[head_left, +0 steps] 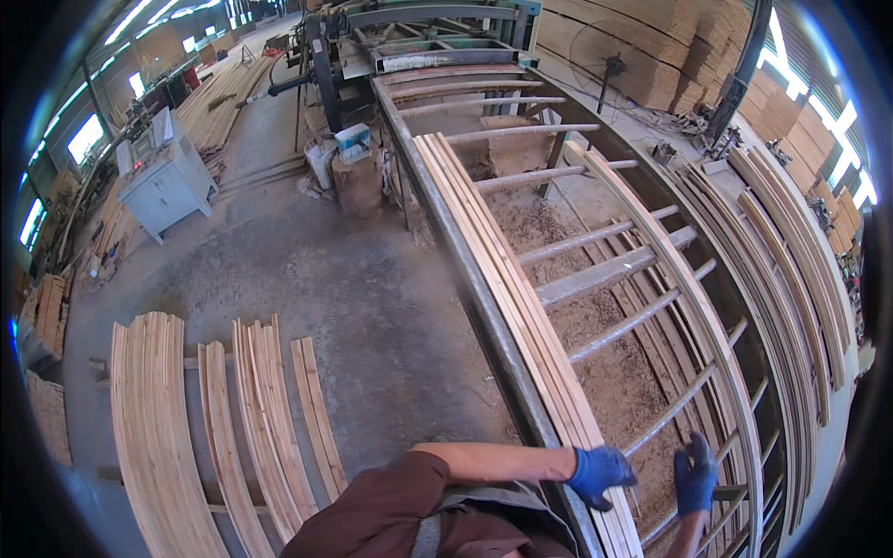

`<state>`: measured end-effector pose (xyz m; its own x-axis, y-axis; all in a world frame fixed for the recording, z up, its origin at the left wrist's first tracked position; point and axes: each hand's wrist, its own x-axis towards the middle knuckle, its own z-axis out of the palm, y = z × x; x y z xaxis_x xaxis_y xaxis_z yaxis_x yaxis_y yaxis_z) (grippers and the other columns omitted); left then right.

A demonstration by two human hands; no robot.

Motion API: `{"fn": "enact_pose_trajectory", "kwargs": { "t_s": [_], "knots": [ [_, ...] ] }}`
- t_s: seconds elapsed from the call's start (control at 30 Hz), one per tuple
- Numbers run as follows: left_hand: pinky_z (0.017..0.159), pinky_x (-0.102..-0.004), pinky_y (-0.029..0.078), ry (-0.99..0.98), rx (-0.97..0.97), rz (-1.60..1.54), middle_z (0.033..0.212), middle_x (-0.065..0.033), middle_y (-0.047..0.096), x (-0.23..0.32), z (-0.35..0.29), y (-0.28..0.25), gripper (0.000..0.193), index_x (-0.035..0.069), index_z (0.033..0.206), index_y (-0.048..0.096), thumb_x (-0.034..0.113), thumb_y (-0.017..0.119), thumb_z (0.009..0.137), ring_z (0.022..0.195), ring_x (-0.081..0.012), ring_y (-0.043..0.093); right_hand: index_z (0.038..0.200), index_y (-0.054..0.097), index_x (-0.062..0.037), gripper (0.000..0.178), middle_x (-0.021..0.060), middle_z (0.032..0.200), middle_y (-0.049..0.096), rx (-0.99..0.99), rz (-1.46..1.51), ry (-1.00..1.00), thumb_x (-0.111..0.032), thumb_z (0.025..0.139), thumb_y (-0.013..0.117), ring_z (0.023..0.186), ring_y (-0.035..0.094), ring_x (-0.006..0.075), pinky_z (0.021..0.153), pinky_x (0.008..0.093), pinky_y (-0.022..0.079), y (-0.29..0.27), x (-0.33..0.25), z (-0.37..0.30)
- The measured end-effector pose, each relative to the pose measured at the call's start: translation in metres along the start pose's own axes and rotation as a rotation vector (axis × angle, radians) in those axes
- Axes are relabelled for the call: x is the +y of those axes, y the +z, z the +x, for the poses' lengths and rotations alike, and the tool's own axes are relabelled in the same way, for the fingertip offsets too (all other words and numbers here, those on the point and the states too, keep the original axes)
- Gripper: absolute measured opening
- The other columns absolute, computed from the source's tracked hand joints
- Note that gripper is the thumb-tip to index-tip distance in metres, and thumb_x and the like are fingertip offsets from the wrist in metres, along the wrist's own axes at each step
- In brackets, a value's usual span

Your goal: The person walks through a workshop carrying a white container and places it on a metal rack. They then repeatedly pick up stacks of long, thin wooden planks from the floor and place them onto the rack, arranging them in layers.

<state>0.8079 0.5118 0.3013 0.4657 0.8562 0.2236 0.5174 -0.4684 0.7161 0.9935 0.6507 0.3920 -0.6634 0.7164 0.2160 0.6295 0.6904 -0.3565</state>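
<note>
A bundle of several long, narrow wooden boards [521, 288] lies lengthwise along the left rail of a metal roller conveyor [605, 270]. My left hand [600, 476], in a blue glove, rests over the near part of these boards, its fingers and thumb apart. To its right, over the rollers, my right hand [696, 476] is raised in a blue glove with fingers spread and nothing visible in them. A single long board [684, 270] lies along the conveyor's right side, next to my right hand. The near ends of the boards run out of view at the bottom.
Stacks of sorted boards [153, 400] lie on supports at the left. Sawdust [595, 363] covers the ground beneath the rollers. A machine [437, 42] stands at the conveyor's far end. Beyond the floor is a grey cabinet [167, 186]; more long boards [791, 260] lie at the right.
</note>
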Motion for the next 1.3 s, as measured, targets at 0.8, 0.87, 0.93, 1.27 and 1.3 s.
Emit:
{"fn": "enact_pose_trajectory", "kwargs": {
  "t_s": [0.8, 0.87, 0.93, 1.27, 1.3],
  "knots": [
    [0.058, -0.0554, 0.044, -2.252, 2.574, -1.476, 0.095, -0.0171, 0.068, -0.008, -0.807, 0.196, 0.032, 0.018, 0.116, 0.053, 0.041, 0.049, 0.095, 0.071, -0.0351, 0.064, 0.1, 0.068, 0.0001, 0.025, 0.0205, 0.099, 0.067, -0.606, 0.085, -0.263, -0.02, 0.088, 0.059, 0.089, 0.065, 0.0318, 0.081, 0.0379, 0.051, 0.471, -0.532, 0.552],
    [0.054, -0.0487, 0.044, -1.862, 2.881, -1.605, 0.089, -0.0152, 0.066, -0.034, -0.839, 0.178, 0.027, 0.016, 0.108, 0.056, 0.038, 0.046, 0.096, 0.066, -0.0318, 0.061, 0.112, 0.063, 0.0046, 0.031, 0.0197, 0.105, 0.068, -0.305, 0.334, -0.462, -0.017, 0.091, 0.06, 0.099, 0.065, 0.0272, 0.089, 0.0344, 0.049, 0.526, -0.612, 0.577],
    [0.055, -0.0455, 0.049, -1.335, 3.004, -1.707, 0.089, -0.0142, 0.066, -0.09, -0.867, 0.141, 0.027, 0.014, 0.097, 0.06, 0.04, 0.052, 0.094, 0.069, -0.0312, 0.063, 0.114, 0.064, 0.0017, 0.028, 0.0169, 0.105, 0.069, -0.49, 0.499, -0.569, -0.013, 0.091, 0.06, 0.099, 0.064, 0.0251, 0.088, 0.0344, 0.049, 0.585, -0.753, 0.55],
    [0.102, -0.0393, 0.043, -1.549, 1.758, -0.006, 0.123, -0.0154, 0.061, -0.178, -1.157, -0.285, 0.035, 0.006, 0.123, 0.059, 0.029, 0.052, 0.097, 0.117, -0.0325, 0.056, 0.106, 0.063, -0.0084, 0.024, 0.012, 0.094, 0.068, -1.808, -0.296, -0.341, -0.027, 0.094, 0.057, 0.084, 0.064, 0.026, 0.076, 0.0376, 0.052, 0.868, -1.067, 0.407],
    [0.101, -0.0394, 0.044, -1.554, 1.845, -0.006, 0.121, -0.0155, 0.062, -0.177, -1.19, -0.298, 0.035, 0.005, 0.123, 0.059, 0.029, 0.053, 0.097, 0.115, -0.0329, 0.057, 0.107, 0.062, -0.0088, 0.024, 0.0123, 0.095, 0.068, -1.785, -0.349, -0.307, -0.028, 0.094, 0.057, 0.084, 0.064, 0.0267, 0.075, 0.0389, 0.052, 0.892, -1.099, 0.411]
  ]
}}
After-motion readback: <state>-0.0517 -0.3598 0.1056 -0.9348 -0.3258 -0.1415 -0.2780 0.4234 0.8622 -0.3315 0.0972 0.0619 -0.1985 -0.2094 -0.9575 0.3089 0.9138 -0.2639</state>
